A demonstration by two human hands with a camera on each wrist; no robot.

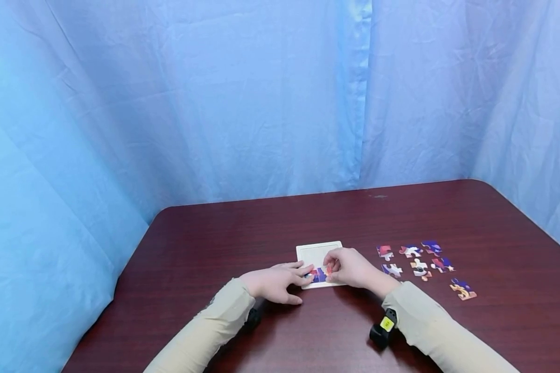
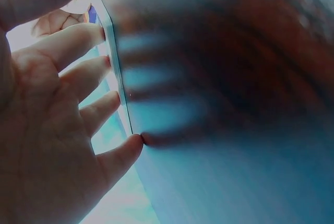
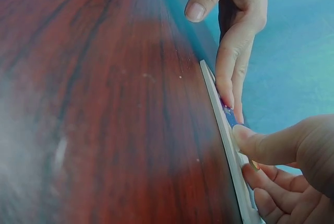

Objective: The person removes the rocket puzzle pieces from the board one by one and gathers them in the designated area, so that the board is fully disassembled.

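A white puzzle tray [image 1: 313, 252] lies on the table in front of me. Blue and red puzzle pieces [image 1: 321, 275] sit along its near side. My left hand [image 1: 280, 283] rests its outstretched fingers on the tray's left part and those pieces; in the left wrist view its fingertips [image 2: 136, 141] line the tray edge. At the tray's near right, my right hand [image 1: 353, 267] pinches a puzzle piece [image 3: 254, 165] between thumb and fingers, low over the tray. Most of that piece is hidden by the fingers; a yellow edge shows in the right wrist view.
Several loose puzzle pieces [image 1: 420, 267] lie spread on the dark red table [image 1: 242, 233] right of the tray, one piece [image 1: 462, 289] nearer and apart. Light blue curtains [image 1: 261, 103] hang behind the table and at both sides.
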